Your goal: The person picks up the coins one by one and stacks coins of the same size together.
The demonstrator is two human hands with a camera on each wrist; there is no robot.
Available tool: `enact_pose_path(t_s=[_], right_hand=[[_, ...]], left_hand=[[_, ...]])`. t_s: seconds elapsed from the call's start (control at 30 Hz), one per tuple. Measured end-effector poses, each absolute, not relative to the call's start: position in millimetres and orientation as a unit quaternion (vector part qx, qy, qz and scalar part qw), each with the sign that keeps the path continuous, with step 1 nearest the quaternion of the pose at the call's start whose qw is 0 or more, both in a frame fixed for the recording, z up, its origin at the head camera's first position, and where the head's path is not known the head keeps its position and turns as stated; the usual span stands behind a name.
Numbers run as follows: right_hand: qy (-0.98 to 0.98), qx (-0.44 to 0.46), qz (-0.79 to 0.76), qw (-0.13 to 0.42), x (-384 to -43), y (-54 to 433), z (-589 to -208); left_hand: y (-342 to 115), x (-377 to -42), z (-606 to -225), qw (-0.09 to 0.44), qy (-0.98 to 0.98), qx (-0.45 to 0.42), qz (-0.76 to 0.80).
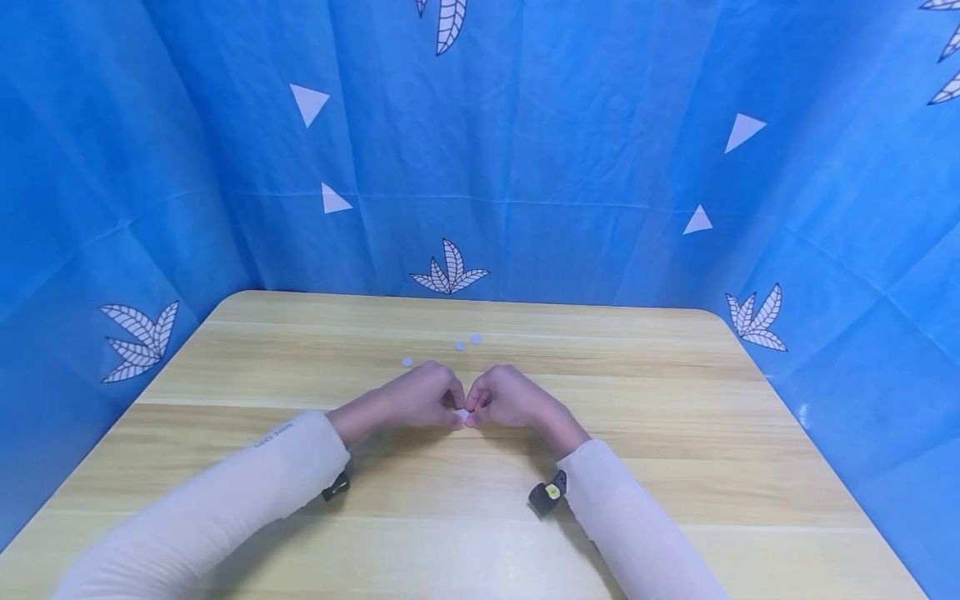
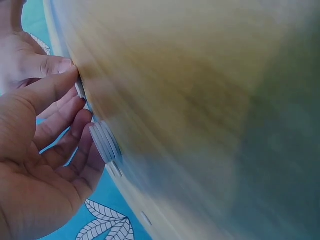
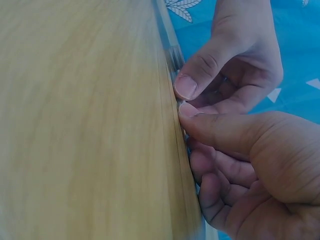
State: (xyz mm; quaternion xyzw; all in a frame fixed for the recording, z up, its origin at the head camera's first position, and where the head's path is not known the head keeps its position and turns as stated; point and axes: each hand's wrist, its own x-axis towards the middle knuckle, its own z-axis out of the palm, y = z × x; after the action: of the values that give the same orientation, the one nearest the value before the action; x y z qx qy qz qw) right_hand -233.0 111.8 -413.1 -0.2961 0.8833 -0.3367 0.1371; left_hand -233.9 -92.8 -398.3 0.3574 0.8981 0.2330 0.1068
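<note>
Near the middle of the table, my left hand (image 1: 429, 395) and right hand (image 1: 512, 397) meet fingertip to fingertip. Between them is a small white disc (image 1: 462, 414), pinched at its edges by thumb and fingers from both sides. In the left wrist view, a thin sliver of this disc (image 2: 80, 89) shows at the fingertips; the fingers cover most of it. Just past the left hand's fingers stands a short stack of pale discs (image 2: 105, 142). From the right wrist, both thumbs show close together by the tabletop, the disc nearly hidden.
Beyond the hands, small white discs lie at three spots: one (image 1: 407, 362) near the left hand, another (image 1: 460, 346) and a third (image 1: 476, 338) farther back. The wooden table (image 1: 675, 400) has a blue patterned cloth (image 1: 570, 167) behind it and at both sides.
</note>
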Motion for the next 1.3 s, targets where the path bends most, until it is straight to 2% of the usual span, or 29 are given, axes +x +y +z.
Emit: enact_pose_path(t_s=[0.5,1.3], right_hand=[[0.883,-0.302,-0.335,0.134,-236.0,109.9,-416.9],[0.872,-0.302,-0.349,0.165,-245.1,119.9,-406.0]], left_hand=[[-94.6,-235.6,-407.1,0.113,0.903,0.333,0.249],[-92.5,-236.7,-404.8,0.142,0.905,0.308,0.256]])
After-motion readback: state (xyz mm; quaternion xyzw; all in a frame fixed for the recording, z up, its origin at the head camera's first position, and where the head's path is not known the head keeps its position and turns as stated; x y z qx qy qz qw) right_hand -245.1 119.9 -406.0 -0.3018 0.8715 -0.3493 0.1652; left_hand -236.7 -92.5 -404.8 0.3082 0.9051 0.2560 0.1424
